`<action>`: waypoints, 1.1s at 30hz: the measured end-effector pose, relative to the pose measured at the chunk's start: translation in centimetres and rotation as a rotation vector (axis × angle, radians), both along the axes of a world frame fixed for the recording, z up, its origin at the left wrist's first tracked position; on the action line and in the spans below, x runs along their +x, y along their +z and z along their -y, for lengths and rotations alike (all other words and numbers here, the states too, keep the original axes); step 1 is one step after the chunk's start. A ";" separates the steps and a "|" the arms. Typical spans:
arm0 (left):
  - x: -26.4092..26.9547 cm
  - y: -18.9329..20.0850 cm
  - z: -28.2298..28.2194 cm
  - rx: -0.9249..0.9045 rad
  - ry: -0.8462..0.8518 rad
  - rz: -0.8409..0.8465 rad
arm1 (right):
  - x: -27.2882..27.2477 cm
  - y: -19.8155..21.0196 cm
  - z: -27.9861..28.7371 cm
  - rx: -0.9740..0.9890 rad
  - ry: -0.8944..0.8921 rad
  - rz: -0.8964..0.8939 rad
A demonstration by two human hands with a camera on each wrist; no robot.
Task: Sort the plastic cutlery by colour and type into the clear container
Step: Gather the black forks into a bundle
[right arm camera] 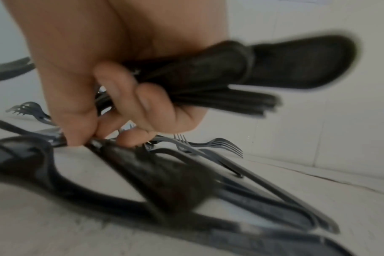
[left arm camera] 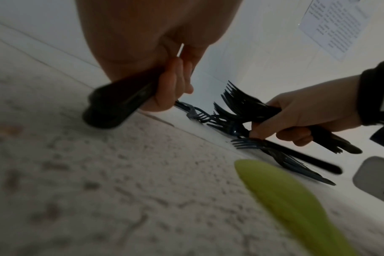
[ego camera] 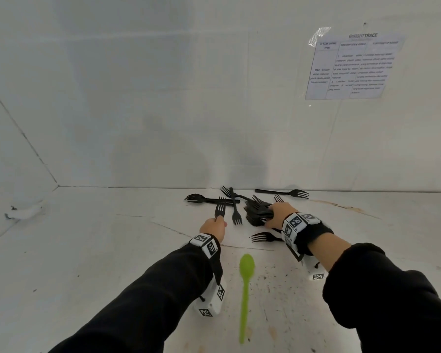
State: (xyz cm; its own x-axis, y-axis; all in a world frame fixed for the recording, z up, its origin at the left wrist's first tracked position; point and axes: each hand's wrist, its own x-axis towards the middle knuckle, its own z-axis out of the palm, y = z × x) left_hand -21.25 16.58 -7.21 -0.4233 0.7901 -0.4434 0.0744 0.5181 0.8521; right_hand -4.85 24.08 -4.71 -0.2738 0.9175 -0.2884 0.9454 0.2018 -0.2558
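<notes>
My left hand (ego camera: 218,221) grips a single black fork (ego camera: 220,207) by its handle, tines pointing away; the left wrist view shows the fingers (left arm camera: 175,83) curled round that handle (left arm camera: 121,102). To its right, my right hand (ego camera: 271,215) holds a bundle of black forks (ego camera: 257,212), with fingers (right arm camera: 125,104) wrapped round the stacked handles (right arm camera: 230,74). Its fingertips also touch a loose fork (right arm camera: 186,181) on the table. More black forks (ego camera: 236,210) lie scattered near the back wall. A green spoon (ego camera: 246,289) lies between my forearms. No clear container is in view.
The white table (ego camera: 112,250) is stained and scratched near the front. White walls close it in at the back and left. A printed sheet (ego camera: 349,64) is taped to the back wall. One fork (ego camera: 283,192) lies against the wall, another (ego camera: 264,236) under my right wrist.
</notes>
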 end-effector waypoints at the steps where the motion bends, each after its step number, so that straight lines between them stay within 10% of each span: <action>1: 0.0 -0.1 0.0 -0.005 0.002 0.003 | 0.2 0.2 0.0 0.002 -0.002 -0.024; 22: 5.7 0.7 0.3 0.216 0.053 0.681 | -1.7 0.4 3.8 -0.184 -0.150 -0.744; 33: 4.9 0.2 0.3 0.245 0.012 0.467 | -1.8 1.4 4.6 -0.246 -0.267 -0.885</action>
